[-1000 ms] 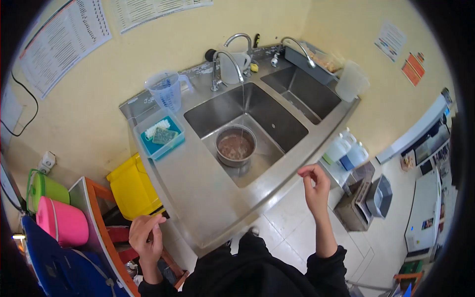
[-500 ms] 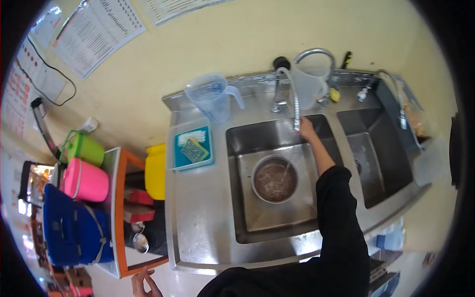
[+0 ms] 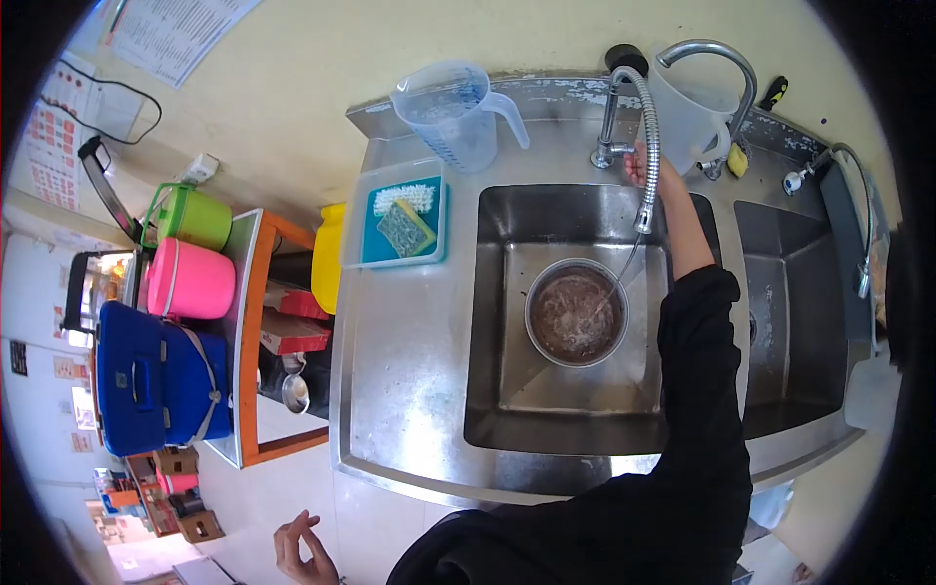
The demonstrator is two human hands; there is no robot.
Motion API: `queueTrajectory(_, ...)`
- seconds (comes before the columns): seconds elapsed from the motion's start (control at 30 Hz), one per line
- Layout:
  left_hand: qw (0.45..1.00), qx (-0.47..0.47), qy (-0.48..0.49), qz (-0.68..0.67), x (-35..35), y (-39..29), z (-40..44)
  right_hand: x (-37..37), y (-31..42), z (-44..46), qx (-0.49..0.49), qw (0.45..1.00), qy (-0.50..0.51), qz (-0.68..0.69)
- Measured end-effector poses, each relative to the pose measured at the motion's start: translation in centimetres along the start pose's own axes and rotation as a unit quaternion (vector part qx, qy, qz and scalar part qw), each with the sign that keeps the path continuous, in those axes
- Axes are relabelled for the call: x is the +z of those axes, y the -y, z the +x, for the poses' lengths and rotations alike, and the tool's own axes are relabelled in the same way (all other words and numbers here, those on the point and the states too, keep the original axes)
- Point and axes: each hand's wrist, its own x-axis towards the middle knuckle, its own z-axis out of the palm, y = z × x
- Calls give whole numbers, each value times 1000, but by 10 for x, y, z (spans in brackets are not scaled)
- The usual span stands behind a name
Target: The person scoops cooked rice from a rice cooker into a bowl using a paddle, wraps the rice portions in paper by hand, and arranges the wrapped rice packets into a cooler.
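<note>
A round metal pot (image 3: 532, 336) stands in the large steel sink (image 3: 507, 419), holding cloudy brown water. A thin stream falls into it from the flexible spring-coil spout of the tap (image 3: 647, 127). My right hand (image 3: 651, 172) reaches behind that spout, with curled fingers at the tap handle (image 3: 616, 149); the spout partly hides them. Down at the lower left, away from the counter, my left hand (image 3: 304, 551) is empty, its fingers loosely bent and apart.
Left of the sink sits a clear tub (image 3: 444, 229) with a sponge (image 3: 406, 230) and brush. Behind are a measuring jug (image 3: 458, 117) and a white pitcher (image 3: 687, 117). A second basin (image 3: 795, 322) lies right. Coolers (image 3: 136, 380) stand on an orange-framed shelf (image 3: 252, 341).
The view has shifted, so the sink sits higher and further right. My right hand has moved from beside the spout's end up to the tap handle. Water runs in both frames.
</note>
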Motion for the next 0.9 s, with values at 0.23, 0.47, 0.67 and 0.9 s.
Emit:
queueTrajectory(0.23, 1000, 0, 6, -10, -13, 7, -10, -4, 18, -17, -17, 989, 41, 142)
queueTrajectory(0.47, 996, -4, -68, -50, -47, 99, -44, -66, -62, -177, -160, 980, 9, 121)
queueTrajectory(0.67, 983, -11, -87, -158, -71, 208, -66, -5, -61, -317, -183, 953, -156, 183)
queueTrajectory(0.9, 749, -275, 420, -433, 160, 462, -339, 289, -43, -500, -261, 956, 54, 125)
